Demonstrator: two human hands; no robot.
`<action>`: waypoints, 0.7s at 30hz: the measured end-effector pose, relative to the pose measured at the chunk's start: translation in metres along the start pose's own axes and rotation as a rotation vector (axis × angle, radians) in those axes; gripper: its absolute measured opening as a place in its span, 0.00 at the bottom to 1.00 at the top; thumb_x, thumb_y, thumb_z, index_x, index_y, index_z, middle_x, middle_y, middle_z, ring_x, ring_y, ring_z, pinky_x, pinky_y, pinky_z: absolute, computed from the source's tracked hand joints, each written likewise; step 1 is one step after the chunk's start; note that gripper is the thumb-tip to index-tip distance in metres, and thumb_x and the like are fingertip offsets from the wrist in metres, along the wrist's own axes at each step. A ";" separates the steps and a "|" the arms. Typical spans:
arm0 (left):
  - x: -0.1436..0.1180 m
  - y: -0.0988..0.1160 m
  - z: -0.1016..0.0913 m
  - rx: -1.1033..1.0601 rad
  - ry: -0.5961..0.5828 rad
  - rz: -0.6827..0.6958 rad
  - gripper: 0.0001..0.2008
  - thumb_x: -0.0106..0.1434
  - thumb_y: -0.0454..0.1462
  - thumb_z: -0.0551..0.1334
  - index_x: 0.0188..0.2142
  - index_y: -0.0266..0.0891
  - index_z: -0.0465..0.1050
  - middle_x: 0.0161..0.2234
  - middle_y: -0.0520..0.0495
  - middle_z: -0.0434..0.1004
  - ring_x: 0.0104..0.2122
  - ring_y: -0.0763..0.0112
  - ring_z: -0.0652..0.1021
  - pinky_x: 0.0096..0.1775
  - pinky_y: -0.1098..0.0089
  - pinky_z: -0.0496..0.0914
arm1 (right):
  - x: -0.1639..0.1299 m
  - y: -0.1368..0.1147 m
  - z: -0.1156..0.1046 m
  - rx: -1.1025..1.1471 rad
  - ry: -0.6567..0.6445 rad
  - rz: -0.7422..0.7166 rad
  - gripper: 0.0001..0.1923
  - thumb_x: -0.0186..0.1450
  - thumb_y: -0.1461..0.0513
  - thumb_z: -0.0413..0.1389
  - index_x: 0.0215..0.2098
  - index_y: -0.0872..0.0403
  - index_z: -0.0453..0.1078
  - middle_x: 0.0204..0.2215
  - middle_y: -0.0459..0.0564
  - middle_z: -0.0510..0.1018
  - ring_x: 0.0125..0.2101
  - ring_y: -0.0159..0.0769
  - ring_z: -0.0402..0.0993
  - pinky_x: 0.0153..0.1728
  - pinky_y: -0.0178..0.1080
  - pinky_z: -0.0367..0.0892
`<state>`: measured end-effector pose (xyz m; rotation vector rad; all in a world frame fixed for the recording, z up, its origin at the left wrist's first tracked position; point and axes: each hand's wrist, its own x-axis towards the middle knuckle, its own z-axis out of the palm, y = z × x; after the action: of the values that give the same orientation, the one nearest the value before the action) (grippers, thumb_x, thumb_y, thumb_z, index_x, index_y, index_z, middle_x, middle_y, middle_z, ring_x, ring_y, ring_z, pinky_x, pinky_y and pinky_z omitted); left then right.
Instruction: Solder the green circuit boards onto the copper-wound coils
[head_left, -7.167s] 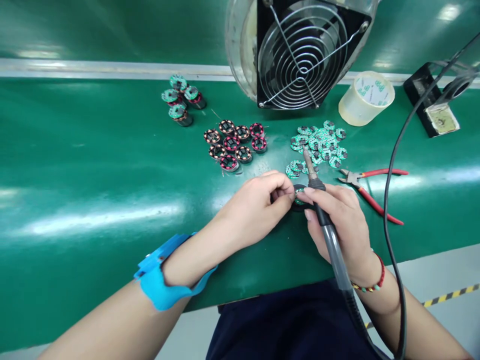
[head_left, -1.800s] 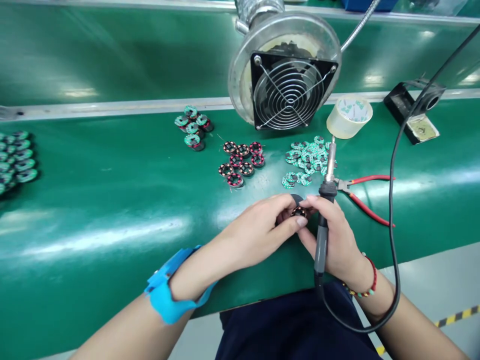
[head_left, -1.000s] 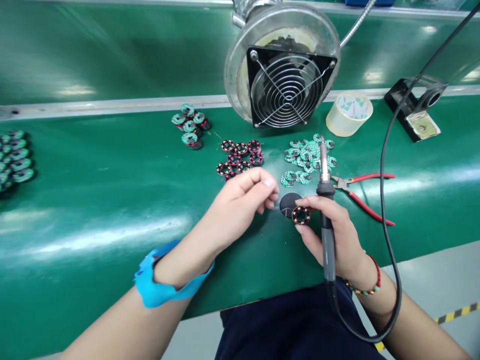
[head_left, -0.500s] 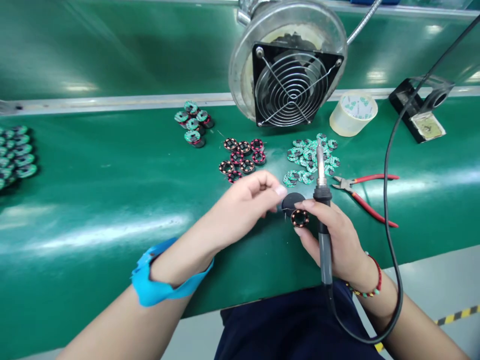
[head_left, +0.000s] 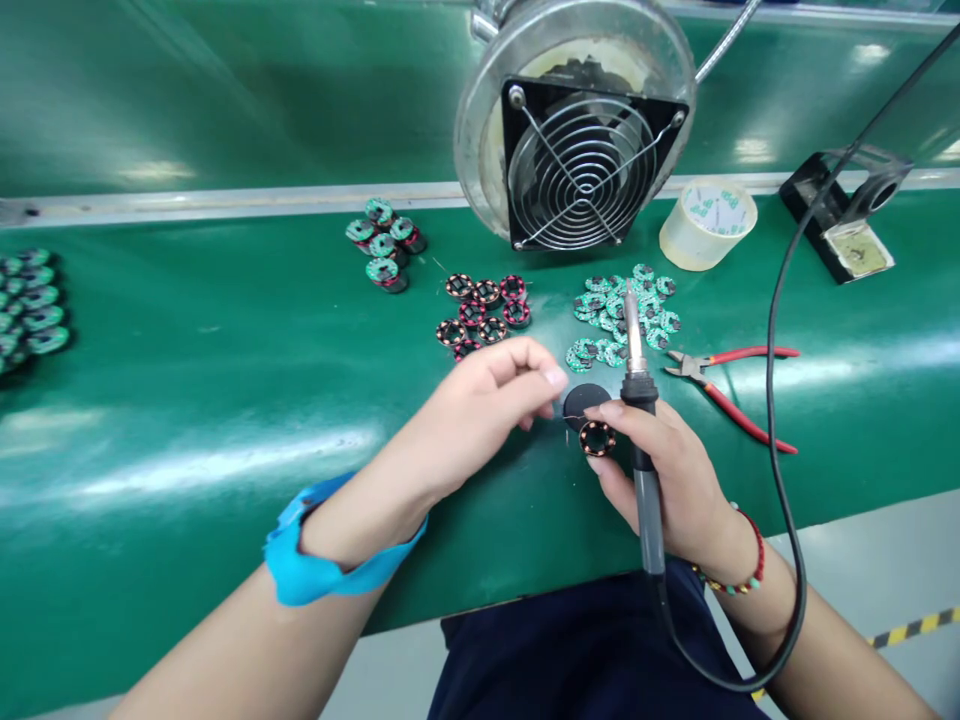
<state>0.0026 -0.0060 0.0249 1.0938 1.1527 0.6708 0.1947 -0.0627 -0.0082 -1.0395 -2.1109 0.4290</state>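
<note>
My right hand (head_left: 667,470) is closed. Thumb and fingertip pinch a small ring-shaped motor stator (head_left: 598,438) with copper pads, while a soldering iron (head_left: 646,470) rests in the same hand, its tip pointing up and away. Behind the stator lies a black disc (head_left: 583,402) on the bench. A thin wire end sticks out to the left of the stator. My left hand (head_left: 499,395) is just left of it, thumb and forefinger pressed together; whether a wire is between them is too small to tell. Small green circuit boards (head_left: 619,310) lie beyond the iron's tip.
More stators (head_left: 487,310) sit ahead, with board-topped stators (head_left: 384,245) behind them and others (head_left: 34,305) far left. A caged fan (head_left: 585,180) overhangs the back. Red-handled cutters (head_left: 731,390), a tape roll (head_left: 707,225) and an iron stand (head_left: 840,220) are on the right.
My left hand has shifted slightly left, away from the stator. The soldering iron's tip has tilted a little left, and the stator has barely moved.
</note>
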 end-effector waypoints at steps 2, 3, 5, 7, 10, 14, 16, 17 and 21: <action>-0.002 -0.002 0.003 0.073 -0.130 -0.019 0.08 0.55 0.40 0.64 0.28 0.38 0.68 0.23 0.55 0.68 0.25 0.76 0.66 0.27 0.73 0.60 | 0.000 0.000 0.000 -0.007 0.001 0.008 0.26 0.67 0.67 0.54 0.62 0.48 0.56 0.41 0.51 0.78 0.37 0.41 0.74 0.35 0.44 0.73; -0.003 -0.004 0.005 0.103 -0.181 -0.029 0.08 0.55 0.40 0.64 0.29 0.38 0.67 0.24 0.55 0.67 0.25 0.76 0.65 0.27 0.73 0.59 | 0.000 0.001 0.000 -0.012 -0.007 0.010 0.26 0.67 0.67 0.53 0.61 0.48 0.56 0.40 0.51 0.78 0.37 0.41 0.74 0.35 0.44 0.73; -0.005 -0.005 0.007 0.141 -0.214 -0.045 0.09 0.56 0.41 0.63 0.27 0.38 0.66 0.23 0.55 0.66 0.24 0.76 0.64 0.27 0.73 0.58 | 0.000 0.001 0.000 -0.021 -0.018 0.011 0.24 0.67 0.67 0.53 0.60 0.49 0.57 0.40 0.51 0.78 0.37 0.42 0.74 0.34 0.45 0.73; -0.005 -0.003 0.007 0.158 -0.177 -0.057 0.09 0.56 0.41 0.62 0.26 0.38 0.67 0.21 0.56 0.64 0.23 0.77 0.62 0.26 0.73 0.57 | 0.001 0.000 0.001 -0.014 -0.018 0.011 0.23 0.67 0.68 0.53 0.59 0.50 0.59 0.40 0.52 0.78 0.37 0.42 0.74 0.35 0.45 0.73; -0.003 0.003 0.000 0.092 -0.060 -0.055 0.08 0.54 0.39 0.61 0.23 0.38 0.67 0.21 0.55 0.65 0.23 0.77 0.63 0.26 0.73 0.58 | 0.002 -0.001 0.001 0.008 0.002 0.024 0.23 0.65 0.69 0.54 0.57 0.51 0.59 0.42 0.53 0.78 0.39 0.42 0.75 0.37 0.45 0.74; -0.001 0.009 -0.008 0.022 0.090 -0.007 0.08 0.54 0.39 0.61 0.24 0.39 0.65 0.21 0.55 0.68 0.23 0.76 0.66 0.27 0.73 0.60 | 0.002 -0.001 -0.001 0.048 0.019 0.051 0.24 0.65 0.69 0.54 0.57 0.50 0.59 0.45 0.53 0.78 0.42 0.42 0.76 0.39 0.46 0.74; -0.002 0.008 -0.007 0.073 0.025 -0.004 0.08 0.55 0.40 0.62 0.26 0.38 0.67 0.22 0.55 0.68 0.24 0.75 0.67 0.27 0.73 0.61 | 0.002 -0.001 -0.001 0.049 0.020 0.055 0.24 0.65 0.69 0.54 0.58 0.50 0.58 0.45 0.53 0.78 0.42 0.43 0.76 0.39 0.46 0.74; -0.003 0.006 -0.004 0.100 -0.037 -0.009 0.08 0.55 0.41 0.63 0.28 0.38 0.68 0.23 0.55 0.68 0.25 0.75 0.67 0.27 0.73 0.61 | 0.002 0.000 -0.001 0.039 0.020 0.055 0.25 0.65 0.69 0.54 0.59 0.49 0.58 0.45 0.53 0.78 0.41 0.43 0.76 0.39 0.46 0.74; -0.005 -0.003 0.008 0.177 -0.171 -0.012 0.10 0.58 0.42 0.62 0.29 0.38 0.67 0.24 0.55 0.66 0.26 0.74 0.66 0.27 0.73 0.60 | 0.002 0.001 0.000 -0.016 -0.002 0.046 0.25 0.66 0.67 0.54 0.60 0.48 0.58 0.41 0.52 0.77 0.37 0.42 0.74 0.35 0.45 0.73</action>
<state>0.0087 -0.0141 0.0241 1.2678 1.0849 0.4621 0.1946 -0.0610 -0.0077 -1.0989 -2.0992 0.4358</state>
